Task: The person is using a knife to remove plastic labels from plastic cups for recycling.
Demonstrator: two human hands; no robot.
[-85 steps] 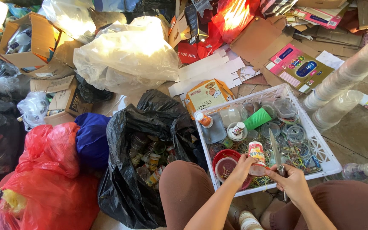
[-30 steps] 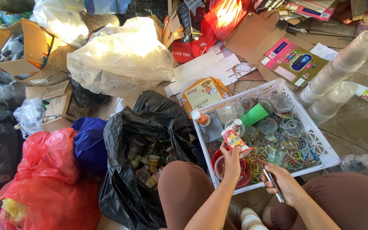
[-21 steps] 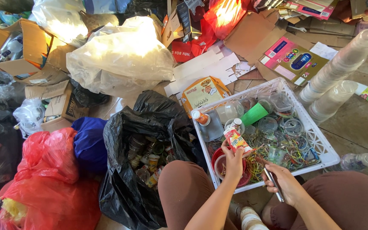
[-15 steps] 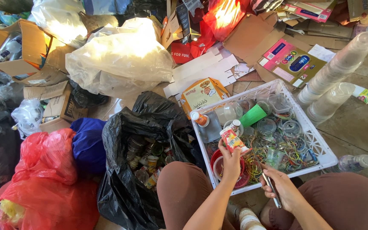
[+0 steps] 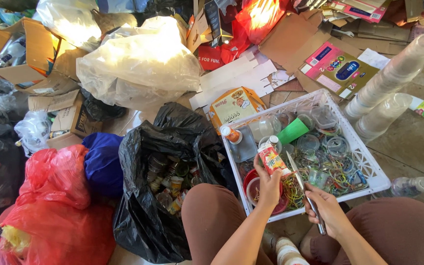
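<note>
While the person sits on the floor with knees apart, the left hand (image 5: pixel 269 185) is wrapped around a small bottle (image 5: pixel 273 157) with a red and yellow label and a white cap, holding it up just over the near edge of the white plastic crate (image 5: pixel 369 162). Right hand (image 5: pixel 326 211) is closed around a knife (image 5: pixel 304 191), handle in the fist and the blade pointing up toward the bottle, tip just beside its label.

Crate's full of clear lids, plastic rings and tangled bands, plus a green cup (image 5: pixel 293 130) lying on its side and a red bowl (image 5: pixel 257 189) down in the near corner, right under the left hand. There's another little bottle with an orange cap (image 5: pixel 231 134) at the crate's far left corner.

Left of the crate is an open black bag (image 5: pixel 168 186) with small bottles piled inside. Further left, a red bag (image 5: pixel 50 211) and a blue one (image 5: pixel 103 162). Stacks of clear cups (image 5: pixel 393 78) lie to the right of the crate, and flattened cardboard (image 5: pixel 290 39) is scattered behind it.
</note>
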